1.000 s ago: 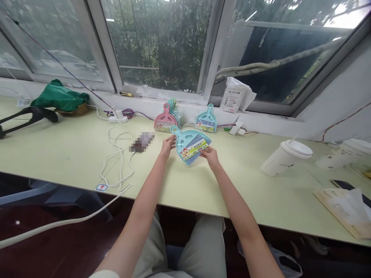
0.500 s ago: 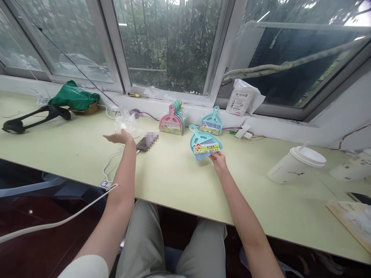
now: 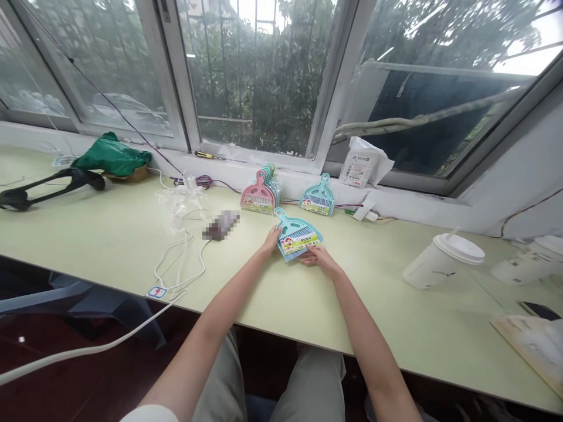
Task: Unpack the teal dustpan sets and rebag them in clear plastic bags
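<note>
The left hand point(image 3: 271, 239) pinches the left edge of a light-blue dustpan set point(image 3: 301, 240), and the right hand point(image 3: 323, 259) pinches its near right edge. The set is tilted over the middle of the surface point(image 3: 281, 305), handle toward the far left. Beyond it stand a pink dustpan set point(image 3: 258, 192) and, farther right, a second light-blue one point(image 3: 318, 196).

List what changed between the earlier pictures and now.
The left hand let go of the held dustpan, swung left, came back to grip its left edge. Clear plastic now lies on the desk to the left. The right hand stayed on the held dustpan; the stacked dustpans stayed put.
</note>
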A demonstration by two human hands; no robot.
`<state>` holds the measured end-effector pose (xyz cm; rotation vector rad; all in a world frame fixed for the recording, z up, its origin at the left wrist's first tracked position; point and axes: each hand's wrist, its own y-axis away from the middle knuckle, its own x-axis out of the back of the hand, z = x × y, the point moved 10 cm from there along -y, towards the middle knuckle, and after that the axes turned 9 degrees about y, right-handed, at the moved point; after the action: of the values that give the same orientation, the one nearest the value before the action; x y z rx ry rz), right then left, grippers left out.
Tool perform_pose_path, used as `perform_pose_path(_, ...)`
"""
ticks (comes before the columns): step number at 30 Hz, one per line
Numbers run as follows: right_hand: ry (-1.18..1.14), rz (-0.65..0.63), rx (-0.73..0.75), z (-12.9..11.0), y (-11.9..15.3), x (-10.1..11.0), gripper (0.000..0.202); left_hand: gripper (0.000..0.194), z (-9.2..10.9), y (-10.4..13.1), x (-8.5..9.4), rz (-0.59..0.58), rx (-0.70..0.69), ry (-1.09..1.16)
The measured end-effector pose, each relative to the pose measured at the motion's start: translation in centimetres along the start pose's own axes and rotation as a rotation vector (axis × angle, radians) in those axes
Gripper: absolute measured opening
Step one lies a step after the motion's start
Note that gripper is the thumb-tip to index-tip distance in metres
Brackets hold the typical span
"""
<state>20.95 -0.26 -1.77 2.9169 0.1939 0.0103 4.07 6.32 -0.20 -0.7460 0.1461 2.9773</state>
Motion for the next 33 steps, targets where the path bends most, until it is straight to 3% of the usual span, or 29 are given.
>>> perform_pose_path(2, 0.061, -0.02, -0.006, -0.1, 0.1, 0.7, 0.032, 0.039, 0.5, -0.4, 1.2, 0.014, -0.065, 0.011)
perform_pose_path(3, 0.048, 0.043, 0.018, -0.4, 0.0, 2.1, 0.032, 0.039, 1.1, -0.6, 1.9, 0.023, -0.101, 0.012)
perform_pose_path(7, -0.157, 0.494, 0.115, -0.7, 0.7, 9.5, 0.041, 0.035, 3.7, -0.8, 4.7, 0.115, -0.219, -0.009)
perform_pose_path(9, -0.157, 0.556, 0.075, -0.3, 1.0, 10.6, 0.05, 0.035, 4.3, -0.7, 5.2, 0.141, -0.234, -0.032)
perform_pose_path(11, -0.017, 0.541, 0.069, -0.9, 1.2, 9.7, 0.054, 0.035, 4.4, -0.5, 4.7, 0.119, -0.237, -0.069)
perform_pose_path(13, 0.223, 0.588, 0.188, -3.1, 1.9, 7.9, 0.05, 0.037, 4.0, 0.1, 3.0, 0.031, -0.24, -0.123)
perform_pose_path(17, 0.837, 0.681, 0.59, -8.0, 4.3, 1.0, 0.034, 0.039, 1.7, 2.4, -2.3, -0.271, -0.203, -0.205)
perform_pose_path(20, 1.113, 0.69, 0.669, -8.6, 4.8, -2.0, 0.026, 0.041, 0.8, 3.8, -4.3, -0.348, -0.189, -0.234)
perform_pose_path(24, 1.162, 0.691, 0.576, -8.1, 4.6, -1.4, 0.026, 0.046, 0.9, 4.3, -5.1, -0.407, -0.142, -0.292)
perform_pose_path(29, 0.95, 0.69, 0.552, -8.3, 4.6, -0.4, 0.024, 0.046, 2.2, 4.5, -5.9, -0.493, -0.219, -0.501)
perform_pose_path(31, 0.771, 0.675, 0.581, -9.0, 4.6, 0.6, 0.034, 0.042, 2.5, 3.7, -4.8, -0.434, -0.236, -0.619)
perform_pose_path(33, 0.623, 0.655, 0.601, -9.9, 4.8, 2.3, 0.045, 0.036, 3.5, 2.1, -1.9, -0.252, -0.24, -0.751)
